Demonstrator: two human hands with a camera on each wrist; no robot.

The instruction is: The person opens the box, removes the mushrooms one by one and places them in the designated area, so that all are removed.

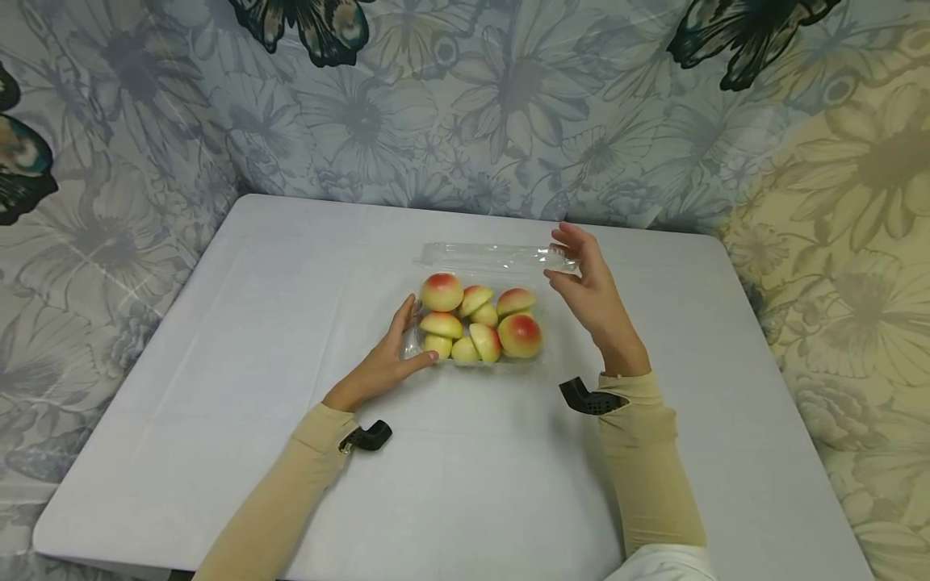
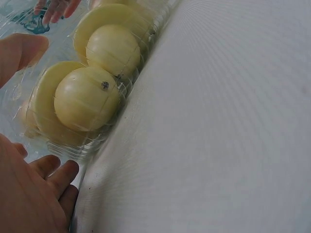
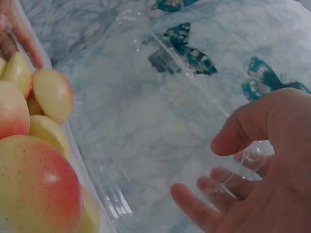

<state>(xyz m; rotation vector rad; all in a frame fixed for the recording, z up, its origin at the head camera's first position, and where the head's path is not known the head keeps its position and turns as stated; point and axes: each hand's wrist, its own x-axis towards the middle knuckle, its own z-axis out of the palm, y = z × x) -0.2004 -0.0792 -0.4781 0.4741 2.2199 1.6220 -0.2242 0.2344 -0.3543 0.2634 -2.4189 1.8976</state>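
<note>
A clear plastic clamshell container [image 1: 479, 362] lies on the table, holding several yellow-and-red mushroom-shaped pieces [image 1: 520, 336]. Its hinged lid [image 1: 479, 257] is raised at the far side. My left hand [image 1: 392, 347] spans the container's near left corner, thumb at the front edge and straight fingers along the left wall. In the left wrist view, pale round undersides [image 2: 87, 99] of the pieces show through the wall. At the lid's right end, my right hand [image 1: 592, 286] curls thumb and fingers around the edge; some fingers [image 3: 228, 179] show through the plastic in the right wrist view.
The white-covered table [image 1: 218, 363] extends around the container. Behind it hangs a floral curtain [image 1: 508, 121] with butterfly prints [image 1: 312, 28]. Black devices [image 1: 366, 436] are strapped to both wrists, over beige sleeves.
</note>
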